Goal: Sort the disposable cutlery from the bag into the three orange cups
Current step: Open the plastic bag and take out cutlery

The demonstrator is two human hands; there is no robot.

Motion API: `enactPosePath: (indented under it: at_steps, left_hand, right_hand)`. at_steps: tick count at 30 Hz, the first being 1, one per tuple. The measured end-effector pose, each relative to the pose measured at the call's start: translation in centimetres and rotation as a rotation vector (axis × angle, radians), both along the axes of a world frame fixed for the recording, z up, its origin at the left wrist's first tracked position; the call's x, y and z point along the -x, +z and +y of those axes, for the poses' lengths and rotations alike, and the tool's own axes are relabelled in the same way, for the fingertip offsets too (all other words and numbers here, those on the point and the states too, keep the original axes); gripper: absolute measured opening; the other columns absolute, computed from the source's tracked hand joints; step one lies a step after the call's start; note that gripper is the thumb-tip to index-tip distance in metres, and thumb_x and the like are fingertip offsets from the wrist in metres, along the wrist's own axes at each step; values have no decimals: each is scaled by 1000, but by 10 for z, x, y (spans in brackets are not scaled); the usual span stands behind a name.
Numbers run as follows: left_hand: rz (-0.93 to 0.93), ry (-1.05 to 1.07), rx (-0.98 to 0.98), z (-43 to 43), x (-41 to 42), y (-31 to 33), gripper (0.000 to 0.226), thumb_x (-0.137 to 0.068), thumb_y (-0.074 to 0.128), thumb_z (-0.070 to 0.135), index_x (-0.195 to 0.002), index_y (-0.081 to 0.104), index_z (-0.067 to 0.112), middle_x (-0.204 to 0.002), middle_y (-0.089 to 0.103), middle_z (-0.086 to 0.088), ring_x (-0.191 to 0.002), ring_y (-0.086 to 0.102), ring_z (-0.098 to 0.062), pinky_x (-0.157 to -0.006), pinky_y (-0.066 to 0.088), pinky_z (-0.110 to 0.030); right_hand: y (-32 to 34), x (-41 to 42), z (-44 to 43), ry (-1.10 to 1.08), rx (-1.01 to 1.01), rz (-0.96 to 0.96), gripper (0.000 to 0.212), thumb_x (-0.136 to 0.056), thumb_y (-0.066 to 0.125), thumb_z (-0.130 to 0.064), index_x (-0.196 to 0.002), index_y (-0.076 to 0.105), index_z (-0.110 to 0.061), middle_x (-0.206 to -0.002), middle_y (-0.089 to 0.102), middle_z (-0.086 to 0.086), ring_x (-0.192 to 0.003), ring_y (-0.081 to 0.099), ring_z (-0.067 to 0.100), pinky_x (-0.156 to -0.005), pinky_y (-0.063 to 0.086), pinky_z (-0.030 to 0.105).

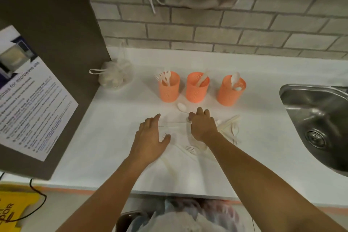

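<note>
Both hands were down among the loose cutlery (230, 130) at the middle of the countertop (113, 147).
The left hand (150, 137) lay flat with its fingers spread. The right hand (203, 126) curled its fingers onto the pile; whether it pinched a piece could not be told. Toward the back edge stood the left cup (169, 90) with forks (166, 76), the middle cup (196, 91) and the right cup (228, 94) with spoons (235, 77).

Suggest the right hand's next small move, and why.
Probably: reach the right hand slightly forward to the loose spoon lying just beyond its fingertips. It belongs in the right cup, which holds spoons; the left cup holds forks. Whether the hand already pinches a piece, I cannot tell.
</note>
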State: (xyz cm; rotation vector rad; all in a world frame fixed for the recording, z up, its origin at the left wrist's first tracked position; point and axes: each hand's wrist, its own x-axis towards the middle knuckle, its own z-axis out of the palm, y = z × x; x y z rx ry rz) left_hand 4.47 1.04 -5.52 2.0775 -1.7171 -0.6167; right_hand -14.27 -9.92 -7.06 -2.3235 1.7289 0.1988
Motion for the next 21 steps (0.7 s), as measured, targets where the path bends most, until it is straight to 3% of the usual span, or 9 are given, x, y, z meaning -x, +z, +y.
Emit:
enactPosePath:
  at_steps: [6, 9, 14, 17, 19, 21]
  left_hand:
    - [21, 1, 40, -12, -7, 2, 74, -98, 64, 40, -161, 30, 19, -154, 43, -8, -139, 42, -30, -111, 40, -45]
    - [32, 4, 50, -18, -6, 2, 71, -98, 63, 37, -160, 32, 19, -153, 43, -8, -138, 42, -31, -110, 40, -45]
    - [29, -22, 139, -27, 0, 2, 66, -97, 66, 32, -156, 40, 19, -149, 47, -6, -131, 49, -29, -108, 45, -44]
    - [14, -48, 241, -33, 7, 6, 62, -94, 72, 29, -150, 49, 19, -146, 51, -4, -126, 54, -27, -104, 50, -43]
    - [6, -57, 298, -40, 11, 10, 60, -93, 74, 28, -148, 53, 19, -144, 53, -3, -122, 57, -27, -101, 53, -43]
    - [-24, -53, 362, -47, 13, 12, 52, -95, 73, 27, -144, 58, 17, -140, 58, -4, -118, 60, -28, -96, 55, -43]
  right_hand:
    - [-9, 1, -8, -25, -17, -48, 57, -90, 55, 4, -140, 52, -23, -125, 45, 11, -115, 44, 33, -94, 52, 46]
    - [-12, 6, -12, -25, 64, -147, 43, -97, 55, -2, -136, 60, -18, -118, 51, 13, -110, 48, 34, -88, 54, 44]
    - [4, 7, -24, -26, 169, -480, 18, -95, 67, -11, -110, 73, -3, -94, 63, 13, -92, 60, 35, -88, 51, 44]
    - [29, -1, -23, -48, 137, -699, 11, -92, 73, -16, -95, 75, -5, -83, 56, -3, -92, 58, 25, -84, 45, 30]
    - [45, -9, -19, -95, 55, -818, 9, -93, 73, -23, -89, 72, -15, -93, 57, -1, -89, 55, 12, -76, 38, 9]
    - [60, -14, -16, -145, -47, -918, 17, -94, 72, -29, -81, 70, -19, -97, 60, -1, -83, 55, 0, -73, 37, 4]
